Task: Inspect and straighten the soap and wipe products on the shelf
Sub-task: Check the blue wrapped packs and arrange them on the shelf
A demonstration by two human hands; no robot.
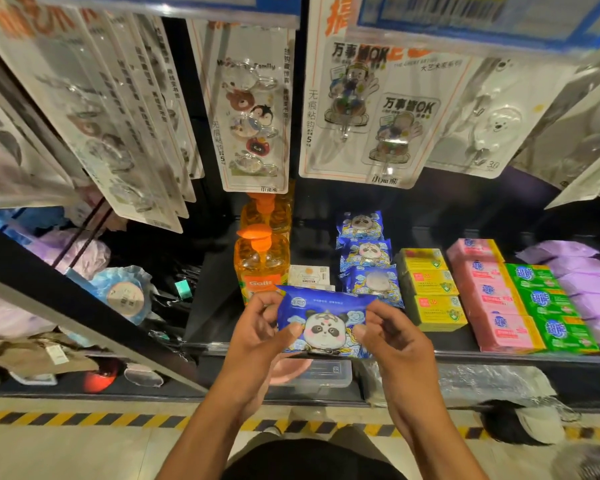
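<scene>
A blue panda wipe pack (326, 318) is held face up over the front edge of the black shelf (465, 346). My left hand (262, 327) grips its left end and my right hand (392, 336) grips its right end, thumbs on top. Behind it, three more blue panda wipe packs (366, 252) lie in a row running back. To their right sit yellow soap boxes (432, 289), pink soap bars (492, 296) and green soap bars (551, 303) in rows. Two orange pump bottles (260, 261) stand at the left of the shelf.
Small white boxes (309, 275) lie between the bottles and the wipes. Purple packs (582, 275) fill the far right. Hook cards (253, 109) hang above the shelf. A clear plastic box (321, 374) sits on the lower shelf. A yellow-black floor stripe (84, 419) runs below.
</scene>
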